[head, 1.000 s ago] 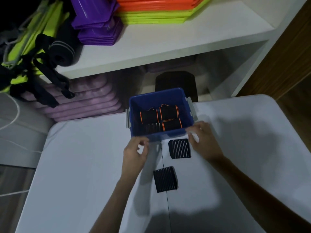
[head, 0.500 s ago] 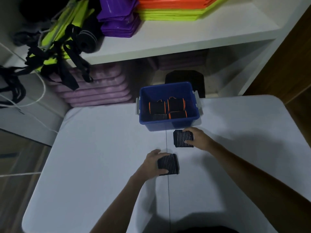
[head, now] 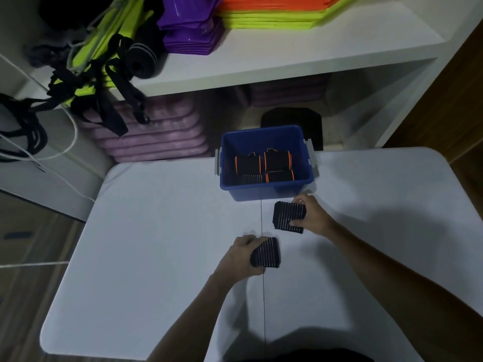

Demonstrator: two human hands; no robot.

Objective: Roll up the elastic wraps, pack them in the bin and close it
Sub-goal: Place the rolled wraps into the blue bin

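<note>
Head view, dim light. White bench (head: pixel 156 231) with a thin dark seam running front to back down the middle.

Left hand (head: pixel 241 257): fingers curled round a rolled black ribbed wrap (head: pixel 266 253); grip clenched on it. The roll sits just left of the seam's right side, near the bench centre; whether it rests on the surface or is slightly raised cannot be told from this angle.

Right hand (head: pixel 311 214): thumb and fingers pinch the right edge of a second black ribbed wrap (head: pixel 287 215); grip grasping it. This wrap lies just in front of the bin, right of the seam, apart from the first roll.

Blue bin (head: pixel 264 190): open, at the far edge of the bench, pale latches on both short sides. Inside: three rolled wraps with orange edging (head: pixel 277 160) and one plain black ribbed roll (head: pixel 251 178) against the near wall, left of the lower orange-edged one.

Behind the bench: white shelf (head: pixel 287 61) carrying orange and lime-green flat stacks, purple stacks, a dark striped roll, and lime-green gear with black straps hanging over the edge. Lilac mats (head: pixel 156 134) stacked beneath the shelf.
</note>
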